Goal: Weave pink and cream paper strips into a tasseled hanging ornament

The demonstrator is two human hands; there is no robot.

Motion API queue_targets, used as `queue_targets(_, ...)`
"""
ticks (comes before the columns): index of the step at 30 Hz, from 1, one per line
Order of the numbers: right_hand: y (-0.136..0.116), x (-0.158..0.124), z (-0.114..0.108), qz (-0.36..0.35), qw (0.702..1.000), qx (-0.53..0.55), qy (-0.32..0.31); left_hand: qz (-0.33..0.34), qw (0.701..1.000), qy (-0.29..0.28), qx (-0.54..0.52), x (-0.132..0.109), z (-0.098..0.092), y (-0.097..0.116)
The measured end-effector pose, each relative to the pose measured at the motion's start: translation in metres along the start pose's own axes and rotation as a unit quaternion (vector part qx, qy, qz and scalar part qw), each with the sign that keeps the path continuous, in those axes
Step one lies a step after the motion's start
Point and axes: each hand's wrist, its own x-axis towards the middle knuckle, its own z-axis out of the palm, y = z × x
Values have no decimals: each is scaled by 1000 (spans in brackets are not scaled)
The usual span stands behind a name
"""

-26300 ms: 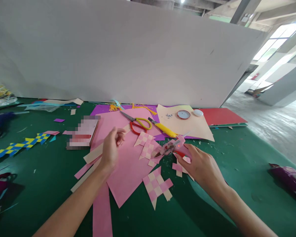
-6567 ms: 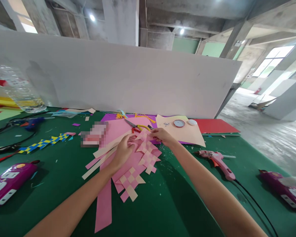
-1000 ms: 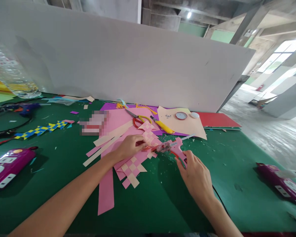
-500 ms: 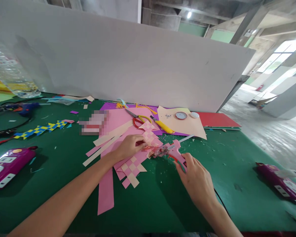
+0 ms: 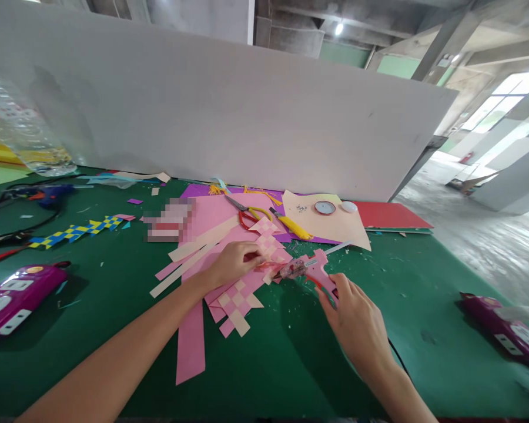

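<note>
My right hand (image 5: pixel 357 317) is closed around the handle of a pink hot glue gun (image 5: pixel 320 271), with a pale glue stick (image 5: pixel 337 248) jutting from its back. The gun's nozzle points left, close to the edge of a woven pink-and-cream paper strip (image 5: pixel 271 247). On that strip my left hand (image 5: pixel 235 261) rests with fingers pinched at its edge; the fingertips are partly hidden. Below lies another piece of woven paper (image 5: pixel 238 302), over pink paper sheets (image 5: pixel 191 346). Loose cream strips (image 5: pixel 180 267) fan out to the left.
Behind lie scissors (image 5: pixel 247 210), a yellow-handled cutter (image 5: pixel 295 227) and a round tin lid (image 5: pixel 325 207) on cream paper. Purple cases (image 5: pixel 20 299) stand at left and right. A blue glue gun (image 5: pixel 53 194), a blue-yellow woven strip (image 5: pixel 74 232) and a bottle (image 5: pixel 30 135) are at left.
The glue gun and my right hand have shifted slightly right, its nozzle drawing back a little along the woven strip's edge. My left hand stays almost in place.
</note>
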Motion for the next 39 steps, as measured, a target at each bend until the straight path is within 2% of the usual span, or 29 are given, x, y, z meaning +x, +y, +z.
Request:
queue_targets(11,1,4,8,22,1000,-22,1,1,1000,3,-1,-1,0,2)
queue_targets(22,7,-1,-2,24,999,-27,-9,-3,1000,6,-11,0,0,2)
queue_targets(29,7,1,0,16,1000,-23,-6,-3,1000,6,-7,0,-1,2)
queue_targets(36,6,1,-3,33,999,-17,-19,-6,1000,4,-3,0,0,2)
queue_targets(39,12,4,-5,74,997,-14,-21,-5,1000,1,-6,0,-1,4)
